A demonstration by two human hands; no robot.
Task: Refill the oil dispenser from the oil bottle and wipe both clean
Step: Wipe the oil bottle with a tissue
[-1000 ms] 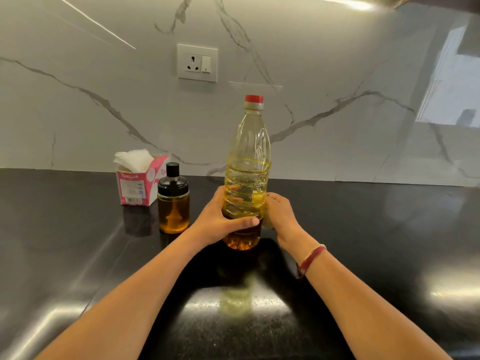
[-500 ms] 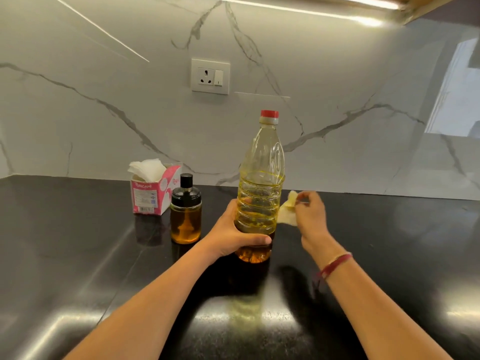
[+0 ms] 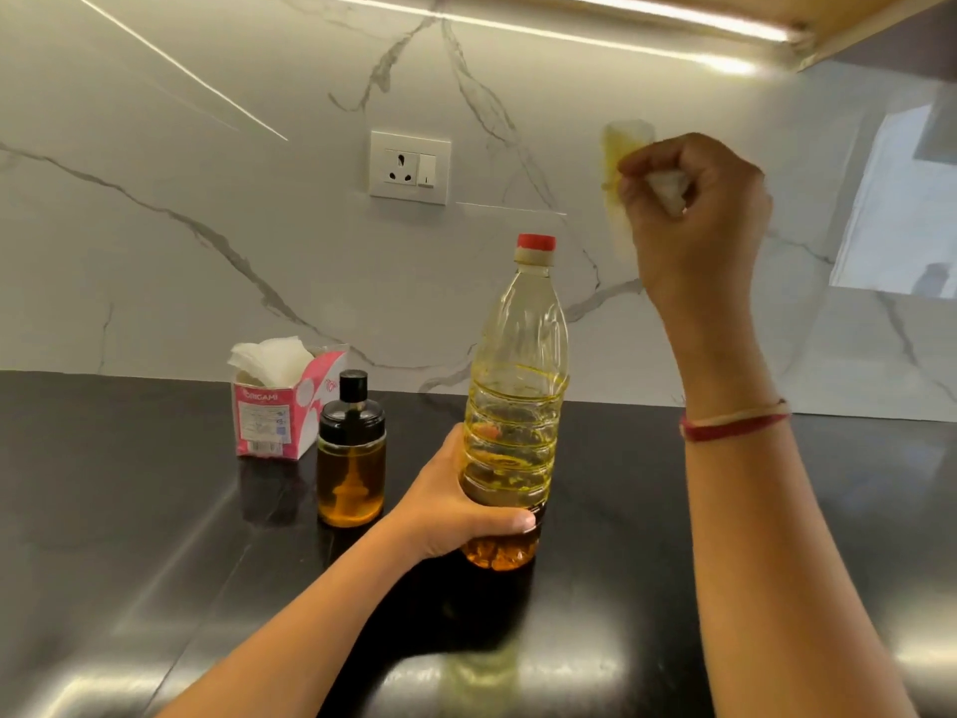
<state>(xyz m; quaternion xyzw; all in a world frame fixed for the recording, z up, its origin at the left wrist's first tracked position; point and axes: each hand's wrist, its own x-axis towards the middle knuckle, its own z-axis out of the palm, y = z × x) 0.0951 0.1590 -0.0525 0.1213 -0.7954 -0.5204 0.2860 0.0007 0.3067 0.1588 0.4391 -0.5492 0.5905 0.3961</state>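
A tall clear oil bottle [image 3: 518, 365] with a red cap stands upright on the black counter [image 3: 129, 536], a little amber oil at its bottom. My left hand [image 3: 455, 505] grips its lower part from the left. My right hand [image 3: 694, 209] is raised high, above and to the right of the bottle's cap, clutching a crumpled, oil-stained tissue [image 3: 621, 163]. The small glass oil dispenser [image 3: 352, 453] with a black lid stands to the left of the bottle, holding amber oil.
A pink tissue box [image 3: 274, 412] with white tissue sticking out stands behind the dispenser by the marble wall. A wall socket [image 3: 409, 167] sits above. A cabinet underside with a light strip [image 3: 673, 28] runs along the top right.
My right hand has left the bottle's side and risen with the tissue to well above the cap. My left hand keeps its hold low on the bottle.
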